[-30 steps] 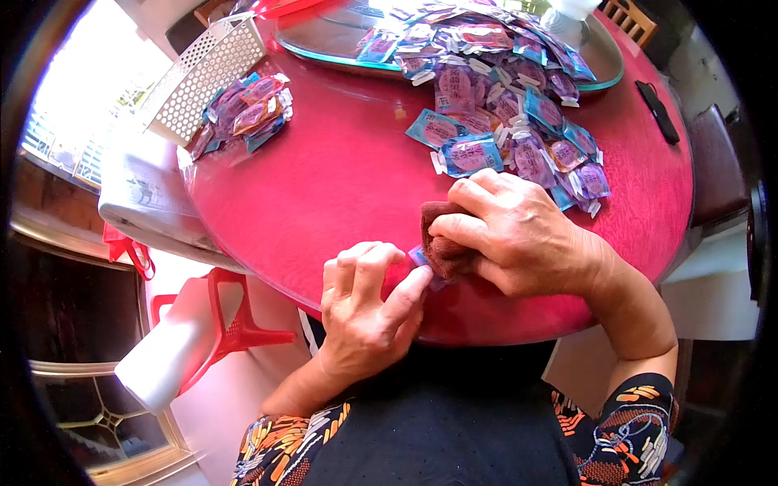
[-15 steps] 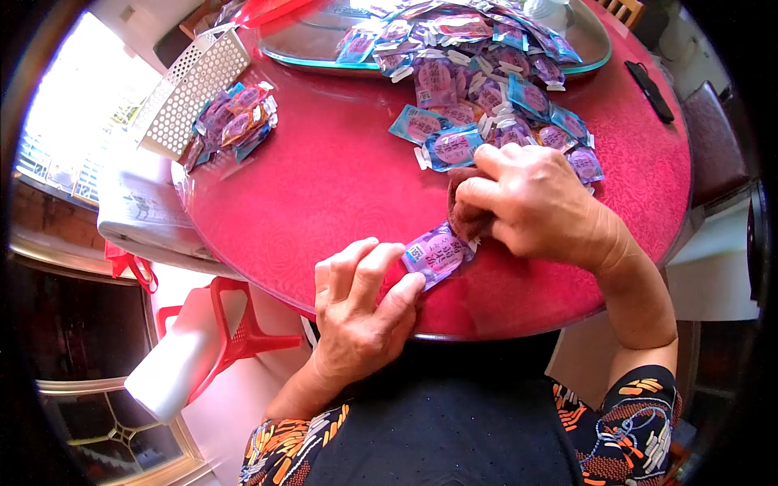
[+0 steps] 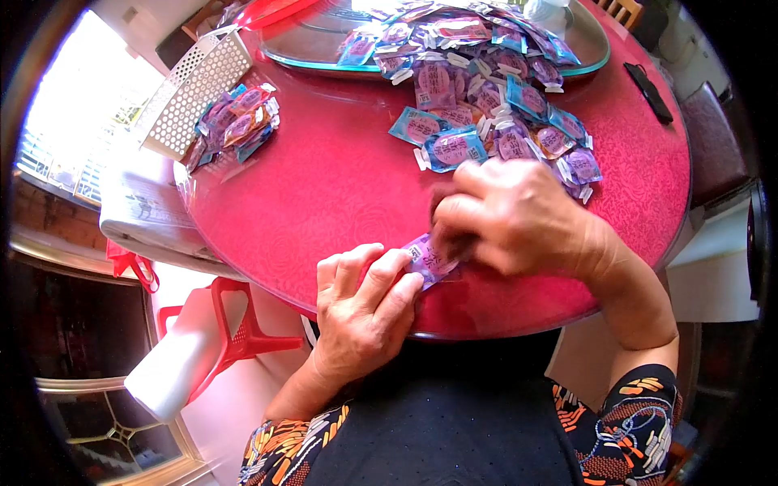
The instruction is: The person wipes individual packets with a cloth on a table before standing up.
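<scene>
Left hand (image 3: 363,306) pinches purple jelly pouch (image 3: 425,264); right hand (image 3: 519,217), clutching brown cloth (image 3: 441,198), has shifted farther over it, apparently mid-wipe.

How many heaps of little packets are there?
2: a small heap beside the white perforated basket, and a large heap stretching from the tray onto the red table. Others could be hidden.

Black garment front (image 3: 454,437); dark sleeves (image 3: 636,425) patterned orange, white
</scene>
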The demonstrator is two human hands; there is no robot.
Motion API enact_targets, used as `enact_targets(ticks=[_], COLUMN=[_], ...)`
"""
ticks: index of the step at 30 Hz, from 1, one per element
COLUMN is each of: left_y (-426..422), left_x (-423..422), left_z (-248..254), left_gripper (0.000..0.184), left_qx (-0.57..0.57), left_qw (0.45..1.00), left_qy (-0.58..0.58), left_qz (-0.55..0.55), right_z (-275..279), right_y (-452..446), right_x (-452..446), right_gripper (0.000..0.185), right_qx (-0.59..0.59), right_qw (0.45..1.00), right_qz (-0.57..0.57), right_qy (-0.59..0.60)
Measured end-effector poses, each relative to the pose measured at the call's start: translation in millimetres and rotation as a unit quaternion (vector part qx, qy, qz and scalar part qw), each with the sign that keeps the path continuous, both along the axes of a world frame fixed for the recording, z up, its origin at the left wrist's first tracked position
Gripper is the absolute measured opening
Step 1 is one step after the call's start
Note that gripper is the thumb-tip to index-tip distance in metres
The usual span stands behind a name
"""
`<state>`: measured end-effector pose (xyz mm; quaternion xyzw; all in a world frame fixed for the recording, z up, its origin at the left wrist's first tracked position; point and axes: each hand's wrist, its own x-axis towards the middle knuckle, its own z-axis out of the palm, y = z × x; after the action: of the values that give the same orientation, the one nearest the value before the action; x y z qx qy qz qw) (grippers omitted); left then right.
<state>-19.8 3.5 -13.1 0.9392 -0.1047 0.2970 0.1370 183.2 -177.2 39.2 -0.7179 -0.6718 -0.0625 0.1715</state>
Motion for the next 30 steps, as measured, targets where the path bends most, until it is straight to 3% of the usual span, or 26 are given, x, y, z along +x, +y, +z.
enact_targets(ticks=[2, 8, 10, 14, 16, 20, 22, 28, 30], left_y=[0.4, -2.2, -2.8, -2.1, -2.4, -2.0, -2.0, -0.9, -0.8], left_x=[-0.4, 1.0, 2.0, 1.4, 0.6, 1.5, 1.8, 1.0, 0.0], left_z=[-0.8, 1.6, 0.4, 0.6, 1.4, 2.6, 0.9, 1.4, -0.7], left_gripper=[0.03, 0.034, 0.034, 0.036, 0.036, 0.037, 0.037, 0.034, 0.032], left_qx=[-0.001, -0.009, -0.009, -0.005, -0.003, -0.01, -0.011, -0.014, -0.016], left_qw=[1.0, 1.0, 1.0, 1.0, 1.0, 1.0, 1.0, 1.0, 1.0], left_qy=[-0.001, -0.007, -0.013, -0.008, -0.007, -0.006, -0.01, -0.012, -0.017], left_qz=[0.001, 0.007, 0.006, 0.007, 0.012, 0.006, 0.004, 0.003, 0.011], right_z=[-3.1, 6.0, 3.4, 1.6, 4.8, 6.3, -0.5, -0.9, -4.5], right_y=[6.7, 2.3, 1.4, 9.4, 11.5, 6.2, 4.4, 20.4, 27.1], right_x=[-15.0, -6.7, -5.4, -14.8, -20.1, -8.2, -6.4, -9.0, -14.6], right_gripper=[0.021, 0.014, 0.015, 0.017, 0.017, 0.017, 0.014, 0.017, 0.02], right_qx=[-0.014, -0.061, -0.053, -0.03, -0.047, -0.046, -0.019, -0.016, -0.004], right_qw=[0.998, 0.993, 0.991, 0.999, 0.999, 0.993, 0.993, 1.0, 0.997], right_qz=[0.057, -0.092, -0.127, 0.001, 0.004, -0.08, -0.116, 0.001, 0.071], right_qy=[0.032, 0.043, -0.002, 0.028, 0.023, 0.068, 0.01, -0.02, 0.035])
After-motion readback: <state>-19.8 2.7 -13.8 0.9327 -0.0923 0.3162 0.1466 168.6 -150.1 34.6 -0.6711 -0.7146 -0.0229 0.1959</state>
